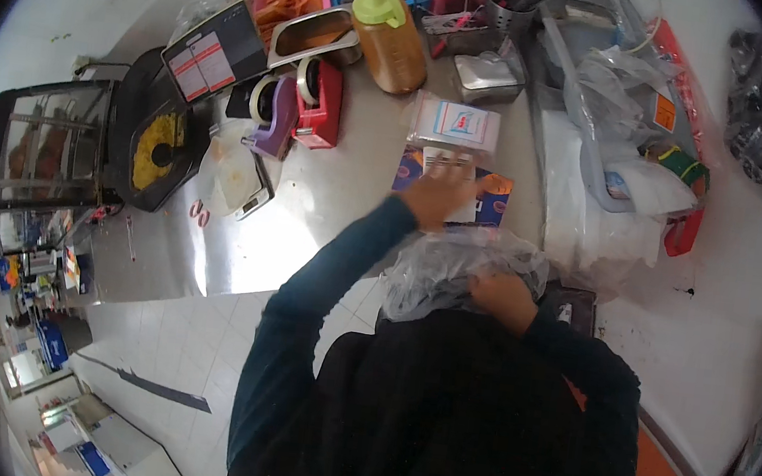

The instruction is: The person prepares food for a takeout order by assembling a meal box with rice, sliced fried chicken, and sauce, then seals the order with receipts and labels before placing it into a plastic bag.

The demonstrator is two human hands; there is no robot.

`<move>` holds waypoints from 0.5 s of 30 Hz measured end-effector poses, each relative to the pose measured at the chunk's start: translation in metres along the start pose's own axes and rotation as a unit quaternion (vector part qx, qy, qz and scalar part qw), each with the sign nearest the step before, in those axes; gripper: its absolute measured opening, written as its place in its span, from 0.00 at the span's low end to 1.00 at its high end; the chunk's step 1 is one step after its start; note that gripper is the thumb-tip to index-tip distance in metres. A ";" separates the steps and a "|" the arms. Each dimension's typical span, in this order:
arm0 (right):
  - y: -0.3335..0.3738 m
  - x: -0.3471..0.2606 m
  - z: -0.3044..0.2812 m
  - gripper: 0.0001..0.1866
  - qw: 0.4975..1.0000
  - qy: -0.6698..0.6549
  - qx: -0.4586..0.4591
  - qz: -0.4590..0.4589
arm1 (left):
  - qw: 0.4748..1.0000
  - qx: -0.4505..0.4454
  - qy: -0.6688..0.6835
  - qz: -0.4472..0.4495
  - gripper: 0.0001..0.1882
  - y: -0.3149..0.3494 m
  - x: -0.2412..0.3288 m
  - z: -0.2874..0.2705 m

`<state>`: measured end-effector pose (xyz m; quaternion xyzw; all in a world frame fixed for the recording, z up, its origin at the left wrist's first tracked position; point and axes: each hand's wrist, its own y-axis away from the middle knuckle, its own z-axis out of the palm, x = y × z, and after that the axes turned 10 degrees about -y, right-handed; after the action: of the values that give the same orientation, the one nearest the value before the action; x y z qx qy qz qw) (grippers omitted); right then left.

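My left hand reaches out over the worktop and lies on a white paper slip and a blue-and-orange printed sheet, its fingers stretched out and a little blurred. Close to my body, my right hand is closed on a crumpled clear plastic bag. The bag spreads over the near edge of the worktop, and its folds partly hide the right fingertips. Just beyond the printed sheet lies a plastic-wrapped white pack.
On the steel worktop stand purple and red tape dispensers, a sauce jug with a green lid and a steel tray. A tub of plastic bags stands right. A glass warmer cabinet is far left.
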<state>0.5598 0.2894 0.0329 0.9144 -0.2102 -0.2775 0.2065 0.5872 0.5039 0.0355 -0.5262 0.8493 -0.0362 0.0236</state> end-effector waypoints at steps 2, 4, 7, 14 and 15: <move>0.019 -0.002 -0.019 0.09 0.982 0.066 0.119 -0.132 | 0.994 0.098 -0.039 0.023 0.24 -0.014 0.016 0.051; 0.036 0.004 -0.030 0.09 0.932 0.125 0.234 -0.246 | 0.996 0.078 -0.043 0.028 0.23 -0.024 0.017 0.054; 0.048 0.022 -0.030 0.11 0.919 0.113 0.376 -0.045 | 0.998 0.029 -0.053 0.013 0.25 -0.009 0.013 0.048; 0.043 0.049 -0.035 0.23 0.883 -0.299 0.358 -0.048 | 0.974 -0.037 0.051 -0.215 0.50 0.094 -0.035 -0.007; 0.035 0.046 -0.042 0.25 0.898 -0.257 0.353 -0.061 | 0.965 -0.042 0.058 -0.253 0.51 0.105 -0.044 -0.018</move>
<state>0.6099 0.2486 0.0633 0.8351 -0.2842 -0.4224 -0.2083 0.5112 0.5905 0.0445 -0.7215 0.6891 -0.0360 -0.0577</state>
